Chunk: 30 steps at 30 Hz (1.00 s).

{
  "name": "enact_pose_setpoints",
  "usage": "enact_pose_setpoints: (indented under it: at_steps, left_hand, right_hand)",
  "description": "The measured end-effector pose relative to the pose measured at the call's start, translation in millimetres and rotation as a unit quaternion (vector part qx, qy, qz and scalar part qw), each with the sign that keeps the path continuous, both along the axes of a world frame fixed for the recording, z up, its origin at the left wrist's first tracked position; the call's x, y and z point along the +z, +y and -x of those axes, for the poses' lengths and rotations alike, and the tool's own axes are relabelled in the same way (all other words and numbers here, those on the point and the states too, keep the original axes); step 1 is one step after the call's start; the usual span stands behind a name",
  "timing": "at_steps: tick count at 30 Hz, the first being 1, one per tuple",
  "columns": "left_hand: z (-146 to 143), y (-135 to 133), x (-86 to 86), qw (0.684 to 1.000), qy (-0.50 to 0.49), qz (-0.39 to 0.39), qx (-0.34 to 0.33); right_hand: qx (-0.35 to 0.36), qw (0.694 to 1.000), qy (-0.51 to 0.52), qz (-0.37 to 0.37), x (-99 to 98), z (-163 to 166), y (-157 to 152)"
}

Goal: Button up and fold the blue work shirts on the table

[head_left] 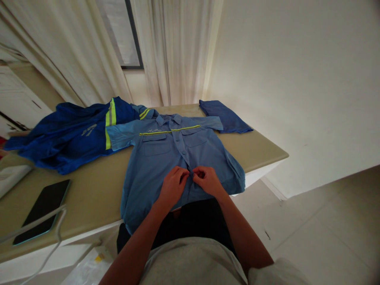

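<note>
A light blue work shirt (166,158) with yellow reflective stripes lies front up on a beige table (89,194), its hem hanging over the near edge. My left hand (173,186) and my right hand (208,180) meet at the button placket low on the shirt. Both have fingers pinched together on the cloth at one button spot.
A darker blue jacket (68,134) with reflective stripes is heaped at the left of the table. A folded blue garment (224,114) lies at the far right corner. A dark phone (44,209) and a white cable (53,221) sit near the left front edge. Curtains hang behind.
</note>
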<state>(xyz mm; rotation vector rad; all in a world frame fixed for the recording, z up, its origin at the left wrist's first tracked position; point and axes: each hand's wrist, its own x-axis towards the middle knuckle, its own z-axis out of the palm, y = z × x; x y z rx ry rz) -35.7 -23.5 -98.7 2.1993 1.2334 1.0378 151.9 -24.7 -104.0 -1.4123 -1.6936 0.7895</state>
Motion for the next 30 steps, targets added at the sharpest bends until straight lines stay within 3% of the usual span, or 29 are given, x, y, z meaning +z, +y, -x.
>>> enact_pose_setpoints:
  at_steps: [13, 20, 30]
  left_hand:
    - [-1, -2, -2.6, 0.998, 0.058, -0.017, 0.02]
    - [-1, 1, -8.1, 0.998, 0.054, 0.011, 0.007]
    - [0, 9, -7.0, 0.992, -0.075, 0.102, 0.022]
  right_hand:
    - [0.071, 0.997, 0.038, 0.016, 8.3, -4, -1]
    - [0.043, 0.998, -0.053, 0.005, 7.7, 4, -1]
    - [0.016, 0.992, -0.127, 0.003, 9.4, 10, -3]
